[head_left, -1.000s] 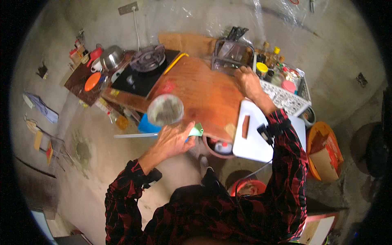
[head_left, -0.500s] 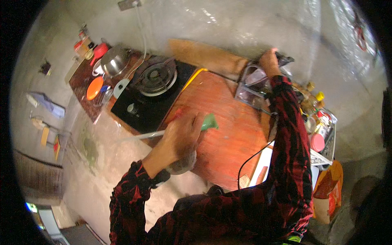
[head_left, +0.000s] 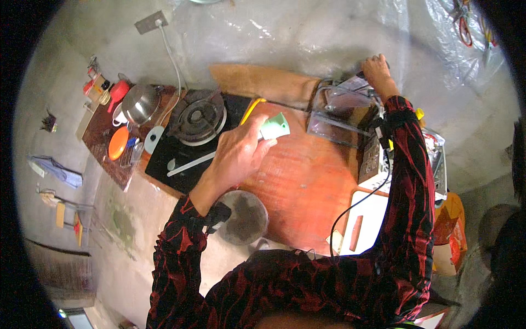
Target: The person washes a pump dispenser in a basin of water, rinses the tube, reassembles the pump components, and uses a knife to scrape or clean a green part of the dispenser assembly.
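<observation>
My left hand [head_left: 236, 154] is closed around a pale green handle [head_left: 274, 127] of a long white utensil [head_left: 189, 163] that lies out over the black stove top [head_left: 175, 148]. My right hand [head_left: 377, 70] reaches far across the orange-brown table [head_left: 304, 183] and grips something dark behind a clear plastic container [head_left: 342, 109]; what it grips I cannot make out. A round grey bowl [head_left: 244, 216] sits under my left forearm at the table's near edge.
A single gas burner [head_left: 196, 116] sits on the stove, with a metal pot [head_left: 139, 103], an orange lid [head_left: 118, 143] and small bottles [head_left: 97, 85] at the left. A white cutting board [head_left: 364, 219] with a reddish stick lies at the right. A black cable [head_left: 350, 208] runs across it.
The view has swung toward the back wall. My right hand has gone from the tray at the right to behind the clear container. My left hand has carried the green-handled utensil toward the stove.
</observation>
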Available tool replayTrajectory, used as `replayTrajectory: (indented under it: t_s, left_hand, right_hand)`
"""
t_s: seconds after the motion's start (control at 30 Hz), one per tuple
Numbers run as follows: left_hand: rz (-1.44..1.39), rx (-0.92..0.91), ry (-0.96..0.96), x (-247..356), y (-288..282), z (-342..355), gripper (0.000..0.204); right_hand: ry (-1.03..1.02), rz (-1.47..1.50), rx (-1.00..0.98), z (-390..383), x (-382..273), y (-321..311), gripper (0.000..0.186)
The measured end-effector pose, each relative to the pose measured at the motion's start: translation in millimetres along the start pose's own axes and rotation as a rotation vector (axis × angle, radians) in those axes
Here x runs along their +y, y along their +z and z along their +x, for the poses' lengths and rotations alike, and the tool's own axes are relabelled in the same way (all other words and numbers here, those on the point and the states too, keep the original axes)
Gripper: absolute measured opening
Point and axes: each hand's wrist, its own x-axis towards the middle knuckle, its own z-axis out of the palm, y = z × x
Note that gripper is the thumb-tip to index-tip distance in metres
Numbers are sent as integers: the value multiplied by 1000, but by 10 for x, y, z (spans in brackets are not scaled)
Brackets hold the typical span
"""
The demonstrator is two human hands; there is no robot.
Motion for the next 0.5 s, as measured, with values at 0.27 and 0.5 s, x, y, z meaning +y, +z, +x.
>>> replayTrajectory:
  t_s: [0.27, 0.5]
  left_hand:
    - [-60, -15, -9, 37, -28, 25, 41]
    - [-190, 59, -3, 195, -108, 76, 43]
  right_hand:
    - [20, -214, 271, -79, 469, -544, 14]
    - [340, 543, 623, -1386, 861, -1159, 23]
